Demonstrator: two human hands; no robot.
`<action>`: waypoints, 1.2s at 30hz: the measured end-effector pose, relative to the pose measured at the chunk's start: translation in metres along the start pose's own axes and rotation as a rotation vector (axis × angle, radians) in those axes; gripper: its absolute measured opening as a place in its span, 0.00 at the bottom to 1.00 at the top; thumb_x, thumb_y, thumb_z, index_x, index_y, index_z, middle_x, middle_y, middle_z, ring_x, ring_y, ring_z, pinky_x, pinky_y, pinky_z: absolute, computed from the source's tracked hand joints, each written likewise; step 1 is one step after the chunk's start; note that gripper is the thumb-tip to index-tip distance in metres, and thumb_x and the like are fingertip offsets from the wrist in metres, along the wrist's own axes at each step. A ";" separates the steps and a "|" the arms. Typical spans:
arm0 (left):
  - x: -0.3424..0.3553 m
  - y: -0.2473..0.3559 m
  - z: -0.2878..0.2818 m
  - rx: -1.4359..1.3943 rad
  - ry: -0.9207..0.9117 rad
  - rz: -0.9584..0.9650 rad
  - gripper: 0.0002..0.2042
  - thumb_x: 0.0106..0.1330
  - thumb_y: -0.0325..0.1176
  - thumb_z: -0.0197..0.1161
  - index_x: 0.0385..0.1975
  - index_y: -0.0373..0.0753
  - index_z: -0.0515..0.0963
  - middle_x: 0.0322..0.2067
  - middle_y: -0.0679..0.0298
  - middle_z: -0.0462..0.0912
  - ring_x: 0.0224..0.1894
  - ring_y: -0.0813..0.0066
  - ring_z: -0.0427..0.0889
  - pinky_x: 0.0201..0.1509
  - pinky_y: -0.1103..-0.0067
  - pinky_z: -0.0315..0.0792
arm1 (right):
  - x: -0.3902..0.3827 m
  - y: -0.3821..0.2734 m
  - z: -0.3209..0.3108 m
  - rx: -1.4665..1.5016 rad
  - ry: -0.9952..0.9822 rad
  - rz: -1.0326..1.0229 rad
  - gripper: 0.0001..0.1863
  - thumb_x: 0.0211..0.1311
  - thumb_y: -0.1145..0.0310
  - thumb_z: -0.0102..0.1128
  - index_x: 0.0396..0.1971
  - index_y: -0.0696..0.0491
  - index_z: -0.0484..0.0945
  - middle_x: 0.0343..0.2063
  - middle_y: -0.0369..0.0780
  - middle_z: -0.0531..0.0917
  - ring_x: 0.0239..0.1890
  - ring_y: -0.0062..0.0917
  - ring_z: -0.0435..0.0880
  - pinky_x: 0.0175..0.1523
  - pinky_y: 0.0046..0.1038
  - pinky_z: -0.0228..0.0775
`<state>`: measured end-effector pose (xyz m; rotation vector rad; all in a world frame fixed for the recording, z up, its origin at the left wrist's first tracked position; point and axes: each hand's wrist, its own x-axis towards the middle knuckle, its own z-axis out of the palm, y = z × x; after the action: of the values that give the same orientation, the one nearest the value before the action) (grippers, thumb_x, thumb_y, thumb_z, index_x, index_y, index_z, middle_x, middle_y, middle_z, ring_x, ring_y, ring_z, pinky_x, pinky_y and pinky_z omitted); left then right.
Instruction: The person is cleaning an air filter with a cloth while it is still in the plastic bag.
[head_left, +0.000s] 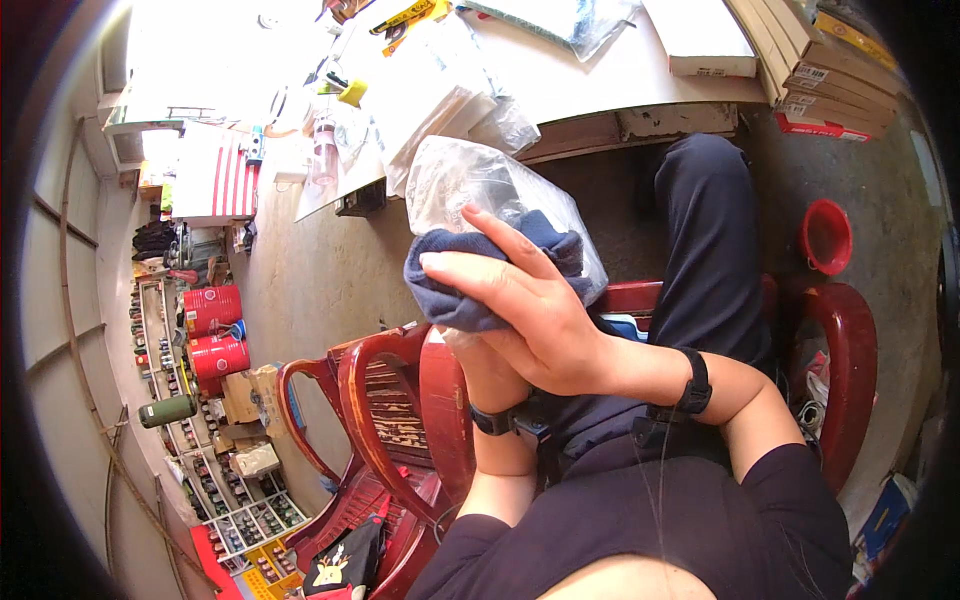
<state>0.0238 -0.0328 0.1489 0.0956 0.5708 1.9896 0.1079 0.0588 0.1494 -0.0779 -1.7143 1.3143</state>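
Note:
A bundle of dark blue cloth (pixel 445 306), folded or rolled up, is held above my lap. My right hand (pixel 545 315) lies over it with its fingers bent round the top, one finger stretched further out. Beneath it my left hand (pixel 485 365) supports the bundle from below; its fingers are hidden by the right hand and the cloth. Just behind the cloth is a crinkled clear plastic bag (pixel 450 175), partly covered by the bundle. Whether either hand also grips the bag cannot be seen.
A white table (pixel 560 80) with papers and plastic bags stands ahead. Flat cardboard boxes (pixel 800 50) are stacked at its right. Red wooden chairs (pixel 390 400) stand at my left. A red basin (pixel 827 237) is on the floor at right; red drums (pixel 215 340) stand far left.

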 end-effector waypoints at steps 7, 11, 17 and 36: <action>0.001 0.004 -0.001 -0.017 -0.001 0.019 0.25 0.75 0.50 0.44 0.61 0.36 0.69 0.60 0.55 0.72 0.57 0.61 0.75 0.64 0.67 0.67 | -0.019 0.002 0.005 0.006 -0.103 -0.086 0.25 0.56 0.77 0.61 0.56 0.56 0.74 0.54 0.40 0.79 0.69 0.38 0.63 0.71 0.37 0.53; -0.002 0.004 0.002 -0.035 -0.001 0.023 0.25 0.75 0.50 0.44 0.61 0.36 0.69 0.61 0.55 0.72 0.57 0.61 0.75 0.64 0.67 0.67 | -0.034 -0.003 -0.002 0.217 -0.211 -0.054 0.24 0.55 0.77 0.62 0.54 0.55 0.75 0.54 0.42 0.79 0.65 0.37 0.70 0.67 0.38 0.59; 0.001 0.006 0.005 -0.073 -0.027 0.021 0.25 0.75 0.50 0.43 0.61 0.36 0.69 0.61 0.55 0.72 0.57 0.61 0.75 0.65 0.67 0.66 | -0.002 -0.009 -0.035 0.331 0.176 0.103 0.27 0.50 0.86 0.53 0.55 0.62 0.71 0.55 0.51 0.76 0.60 0.39 0.74 0.67 0.35 0.60; -0.008 0.022 0.007 -0.118 0.124 0.051 0.24 0.74 0.50 0.46 0.58 0.38 0.73 0.55 0.53 0.78 0.52 0.59 0.80 0.60 0.65 0.72 | -0.028 -0.012 -0.033 0.104 -0.123 -0.043 0.26 0.49 0.83 0.55 0.53 0.55 0.73 0.55 0.44 0.78 0.64 0.40 0.72 0.69 0.46 0.56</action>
<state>0.0119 -0.0452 0.1659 -0.0871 0.5338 2.0849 0.1521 0.0623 0.1403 0.1011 -1.7366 1.3981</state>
